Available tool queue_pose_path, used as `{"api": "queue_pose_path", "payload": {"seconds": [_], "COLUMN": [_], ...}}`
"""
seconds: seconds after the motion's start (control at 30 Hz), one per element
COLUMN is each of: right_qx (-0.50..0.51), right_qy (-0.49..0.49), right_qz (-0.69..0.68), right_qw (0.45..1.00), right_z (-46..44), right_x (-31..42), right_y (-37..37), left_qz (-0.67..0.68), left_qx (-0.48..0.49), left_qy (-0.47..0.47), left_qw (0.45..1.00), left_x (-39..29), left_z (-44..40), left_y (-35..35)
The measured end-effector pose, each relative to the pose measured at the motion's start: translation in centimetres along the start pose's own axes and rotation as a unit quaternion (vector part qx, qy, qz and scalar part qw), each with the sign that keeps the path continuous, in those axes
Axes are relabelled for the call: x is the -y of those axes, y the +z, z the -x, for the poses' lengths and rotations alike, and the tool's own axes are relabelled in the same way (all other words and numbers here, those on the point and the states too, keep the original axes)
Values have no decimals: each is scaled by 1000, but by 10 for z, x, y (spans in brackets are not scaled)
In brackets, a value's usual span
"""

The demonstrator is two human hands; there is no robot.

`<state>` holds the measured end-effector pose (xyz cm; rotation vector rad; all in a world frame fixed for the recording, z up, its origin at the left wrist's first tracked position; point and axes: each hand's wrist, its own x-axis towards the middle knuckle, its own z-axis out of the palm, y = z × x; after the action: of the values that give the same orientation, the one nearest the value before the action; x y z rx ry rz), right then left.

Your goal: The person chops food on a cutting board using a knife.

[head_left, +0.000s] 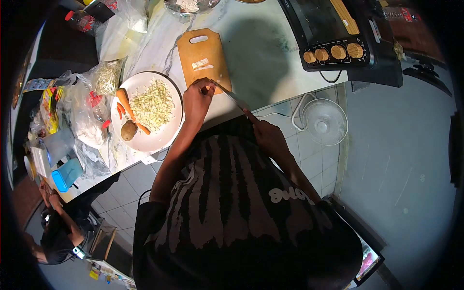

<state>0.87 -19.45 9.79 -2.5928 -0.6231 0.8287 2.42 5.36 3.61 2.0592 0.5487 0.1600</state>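
Note:
My right hand (266, 133) is closed around the handle of a knife (232, 98), whose blade slants up and left to the near edge of a wooden cutting board (187, 50). By the blade's tip, my left hand (197, 96) has its fingers curled together over the board's lower edge; what they pinch, if anything, is too small to make out. A few pale strips (200, 63) lie mid-board. Left of the board, a large plate (145, 145) bears a heap of chopped pale vegetable (153, 104), a carrot (124, 102), small red chillies (120, 110) and a brown potato (128, 130).
A black toaster oven (333, 53) with wooden knobs stands at the right of the marble counter (261, 63). Plastic bags (87, 116) and a blue container (66, 174) crowd the left. A white fan (323, 123) is below the counter's edge. Another person (60, 229) is at lower left.

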Motion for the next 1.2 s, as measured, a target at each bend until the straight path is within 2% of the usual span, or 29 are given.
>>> {"api": "queue_pose_path", "payload": {"seconds": [0.13,0.2,0.23,0.3,0.4,0.5,0.6,0.83,1.2], "right_qx": [7,-23,-22,15,5,-11,-6,14,33], "right_qy": [21,11,10,33,23,-1,-12,-9,37], "right_qz": [40,64,63,72,12,-14,-57,-71,64], "right_qw": [999,998,998,997,1000,1000,998,997,997], "right_z": [-1,-5,-8,-11,-9,-3,3,7,10], "right_x": [5,6,6,7,2,0,1,4,27], "right_y": [4,9,8,5,3,0,-4,-4,-14], "left_qz": [10,-14,-15,-121,-160,-237,-255,-237,-201], "left_qx": [5,-5,-6,-41,-4,29,52,40,51], "left_qy": [1,84,83,237,268,266,246,261,217], "left_qw": [1000,996,996,963,950,934,934,935,954], "left_x": [3,7,13,23,30,29,29,39,36], "left_z": [0,3,4,4,15,28,34,41,41], "left_y": [1,0,2,5,0,-4,-9,-5,-13]}}
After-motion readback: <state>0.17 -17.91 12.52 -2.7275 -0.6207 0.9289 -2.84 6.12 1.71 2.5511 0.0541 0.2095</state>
